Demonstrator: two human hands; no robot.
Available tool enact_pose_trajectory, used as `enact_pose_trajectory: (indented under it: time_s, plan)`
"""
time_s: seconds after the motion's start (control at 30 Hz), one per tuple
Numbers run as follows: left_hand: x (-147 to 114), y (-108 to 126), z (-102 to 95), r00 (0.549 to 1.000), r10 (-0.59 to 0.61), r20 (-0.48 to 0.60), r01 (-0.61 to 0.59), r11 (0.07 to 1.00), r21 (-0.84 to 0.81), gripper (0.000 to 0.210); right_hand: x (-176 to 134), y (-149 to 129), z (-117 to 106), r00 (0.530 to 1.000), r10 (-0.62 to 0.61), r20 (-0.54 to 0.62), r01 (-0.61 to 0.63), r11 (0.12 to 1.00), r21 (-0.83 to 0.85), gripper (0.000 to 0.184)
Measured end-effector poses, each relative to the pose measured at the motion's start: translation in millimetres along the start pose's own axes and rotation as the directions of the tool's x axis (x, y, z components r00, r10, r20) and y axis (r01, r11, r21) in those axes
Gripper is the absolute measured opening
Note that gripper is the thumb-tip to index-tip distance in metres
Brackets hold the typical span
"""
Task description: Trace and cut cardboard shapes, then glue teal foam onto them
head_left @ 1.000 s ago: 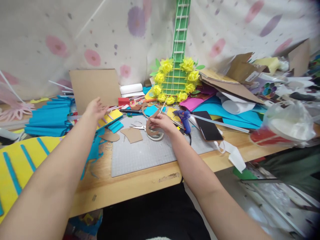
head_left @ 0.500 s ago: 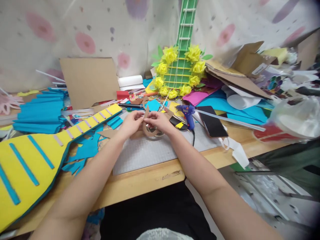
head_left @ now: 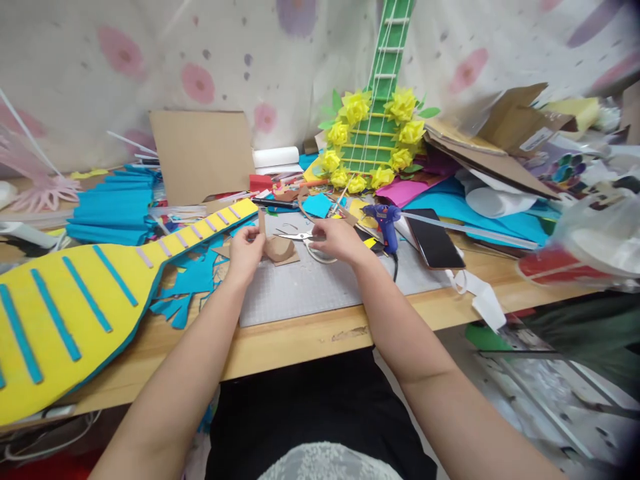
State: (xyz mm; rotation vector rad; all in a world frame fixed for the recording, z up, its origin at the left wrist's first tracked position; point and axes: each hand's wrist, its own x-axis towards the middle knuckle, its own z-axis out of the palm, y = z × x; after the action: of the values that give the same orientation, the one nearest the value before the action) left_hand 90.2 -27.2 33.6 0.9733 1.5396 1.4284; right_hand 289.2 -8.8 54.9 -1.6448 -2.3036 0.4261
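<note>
A cardboard strip was pinched by the left hand; scissors, blades leftward, were overlapped by the right hand, grip unclear.

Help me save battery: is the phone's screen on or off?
Apparently off: the phone screen is plain black, with nothing lit on it.

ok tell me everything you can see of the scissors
The scissors have silvery, metal-looking blades and pale, looped handles, partly hidden. They seem to lie flat over the gray mat, blades pointing left, close to a brown cardboard piece. The right grip is at the handles and appears to touch them; whether it holds them firmly is unclear.
</note>
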Motion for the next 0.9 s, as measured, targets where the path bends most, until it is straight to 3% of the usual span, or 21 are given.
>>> enact_pose_trajectory:
  time_s: [0.17, 0.3, 0.4, 0.47, 0.57, 0.7, 0.77, 0.83, 0.9]
  plan:
    - [1, 4, -2.8, 1.0, 0.014, 0.025, -0.011, 0.992, -0.129, 0.013, 1, 3, 4, 0.999, -0.008, -0.048, 0.001, 0.991, -0.131, 0.036]
    - [6, 0, -4.3, 0.997, 0.081, -0.001, -0.081, 0.989, -0.126, 0.012, 2, 6, 5, 1.0, -0.016, 0.009, 0.017, 0.992, -0.128, 0.037]
    - [7, -1, -5.1, 0.999, 0.029, 0.02, -0.025, 0.989, -0.148, 0.014, 3, 8, 4, 0.999, -0.041, 0.011, 0.042, 0.995, -0.089, 0.036]
    - [7, -1, -5.5, 0.998, -0.037, 0.055, 0.046, 0.985, -0.168, 0.014, 3, 13, 0, 1.0, -0.006, 0.02, 0.006, 1.0, -0.004, 0.028]
    - [7, -1, -6.0, 0.991, -0.085, 0.102, 0.105, 0.971, -0.216, 0.012, 2, 23, -10, 0.995, 0.052, 0.084, -0.073, 0.96, 0.272, 0.02]
    - [7, -1, -6.1, 0.979, -0.107, 0.175, 0.152, 0.951, -0.269, 0.016, 3, 24, -9, 0.992, -0.018, 0.127, -0.075, 0.725, 0.685, 0.029]
    - [6, 0, -5.7, 0.974, -0.1, 0.204, 0.159, 0.94, -0.301, 0.018, 6, 15, 2, 0.988, -0.032, 0.15, -0.092, 0.659, 0.747, 0.034]
    - [5, 3, -5.5, 0.973, -0.086, 0.212, 0.156, 0.929, -0.336, 0.019, 10, 4, 15, 1.0, 0.006, 0.012, -0.012, 0.677, 0.735, 0.039]
    - [3, 8, -5.7, 0.974, -0.077, 0.213, 0.15, 0.924, -0.352, 0.02, 11, -4, 26, 0.999, 0.004, -0.037, 0.023, 0.718, 0.696, 0.042]
